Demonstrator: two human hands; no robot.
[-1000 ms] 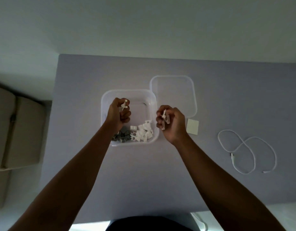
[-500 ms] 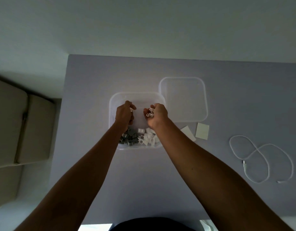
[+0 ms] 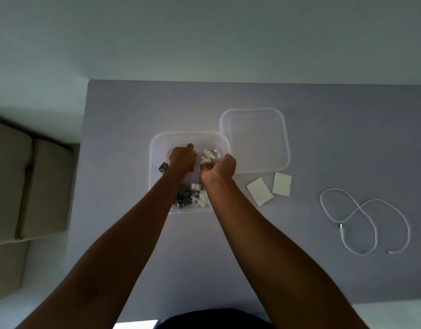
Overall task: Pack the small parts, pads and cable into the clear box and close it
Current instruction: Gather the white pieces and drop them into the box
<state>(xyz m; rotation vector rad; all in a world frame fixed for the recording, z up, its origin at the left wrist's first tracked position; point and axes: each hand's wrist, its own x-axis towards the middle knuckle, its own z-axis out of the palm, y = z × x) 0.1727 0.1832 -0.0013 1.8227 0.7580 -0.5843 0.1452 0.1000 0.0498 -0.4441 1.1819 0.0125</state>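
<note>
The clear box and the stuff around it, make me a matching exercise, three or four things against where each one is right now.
Things:
1. lid
2. cable
3. pads
4. small parts

Places:
A. loose loops at the table's far right
B. inside the clear box
C. flat on the table between box and cable
D. open side up behind the box's right corner

Pairs: 1-D, 2-A, 3-C, 4-B

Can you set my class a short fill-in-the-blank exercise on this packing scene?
1. Both hands are inside the clear ____.
2. The lid lies on the table, so the box is ____.
3. The number of pads on the table is ____.
4. The white ____ lies looped at the far right.

Missing words: box; open; two; cable
</note>
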